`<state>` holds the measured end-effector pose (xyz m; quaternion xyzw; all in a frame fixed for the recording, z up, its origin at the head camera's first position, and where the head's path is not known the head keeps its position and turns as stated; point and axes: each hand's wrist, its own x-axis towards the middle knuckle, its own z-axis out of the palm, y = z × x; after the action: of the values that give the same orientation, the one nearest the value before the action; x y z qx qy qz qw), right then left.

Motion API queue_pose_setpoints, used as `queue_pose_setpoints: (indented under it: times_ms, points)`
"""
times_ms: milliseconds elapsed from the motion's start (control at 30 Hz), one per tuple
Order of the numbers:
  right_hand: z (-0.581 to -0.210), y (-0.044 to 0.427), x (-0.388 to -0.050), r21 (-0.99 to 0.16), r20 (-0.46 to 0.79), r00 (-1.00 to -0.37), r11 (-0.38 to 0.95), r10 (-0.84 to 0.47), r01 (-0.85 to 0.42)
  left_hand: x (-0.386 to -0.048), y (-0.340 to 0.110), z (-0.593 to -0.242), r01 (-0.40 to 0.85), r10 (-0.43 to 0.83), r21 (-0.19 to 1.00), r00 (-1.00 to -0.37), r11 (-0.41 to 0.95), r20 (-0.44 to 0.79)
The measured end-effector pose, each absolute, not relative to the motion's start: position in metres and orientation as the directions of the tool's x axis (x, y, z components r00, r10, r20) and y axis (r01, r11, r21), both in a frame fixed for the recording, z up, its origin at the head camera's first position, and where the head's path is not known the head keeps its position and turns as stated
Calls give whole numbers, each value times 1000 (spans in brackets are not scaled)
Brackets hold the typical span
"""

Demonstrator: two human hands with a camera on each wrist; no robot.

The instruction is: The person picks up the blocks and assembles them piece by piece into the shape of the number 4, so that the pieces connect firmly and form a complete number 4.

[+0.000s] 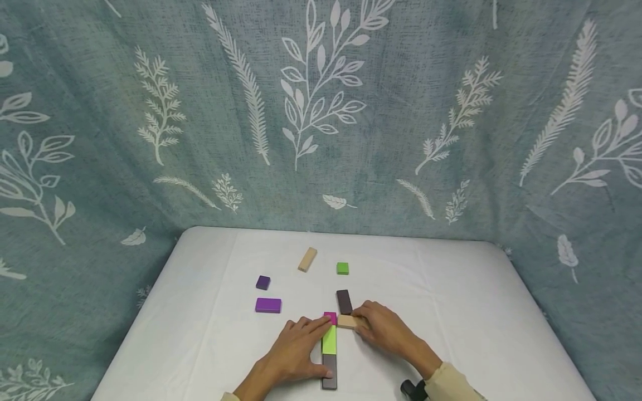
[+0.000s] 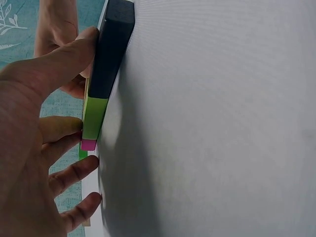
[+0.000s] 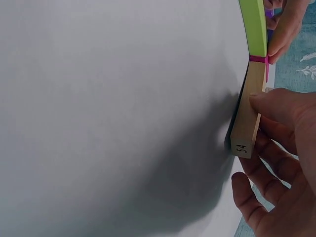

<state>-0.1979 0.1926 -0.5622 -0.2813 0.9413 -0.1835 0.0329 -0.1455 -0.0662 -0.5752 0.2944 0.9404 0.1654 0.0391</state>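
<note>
A row of blocks runs away from the near side of the white table: a dark grey block (image 1: 329, 382), a lime green block (image 1: 329, 341) and a small magenta block (image 1: 332, 316). My left hand (image 1: 293, 353) lies along its left side, thumb on the grey block and forefinger at the magenta one, other fingers spread. With thumb and fingers, my right hand (image 1: 385, 329) pinches a plain wooden block (image 1: 345, 321) marked 54 (image 3: 242, 148). Its far end meets the magenta block at about a right angle. Just beyond the wooden block lies a dark brown block (image 1: 344, 301).
Farther back lie another wooden block (image 1: 307, 260) and a green cube-like block (image 1: 343, 268). To the left are a small dark purple block (image 1: 263, 282) and a longer purple block (image 1: 268, 305). A black object (image 1: 412, 390) shows beside the right sleeve. Patterned cloth (image 1: 321, 184) hangs behind the table.
</note>
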Motion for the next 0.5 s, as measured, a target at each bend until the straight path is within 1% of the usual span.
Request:
queue_pose_setpoints:
  times_ms: [200,500]
  points:
    - [-562,193,-202,-362,35,-851,787,-525,-500,-146,-66,-575,541,565,327,-825,775,25]
    - [-564,193,-207,-363,57,-833,766,-551,-531,-145,-66,-576,542,566,331,-824,772,27]
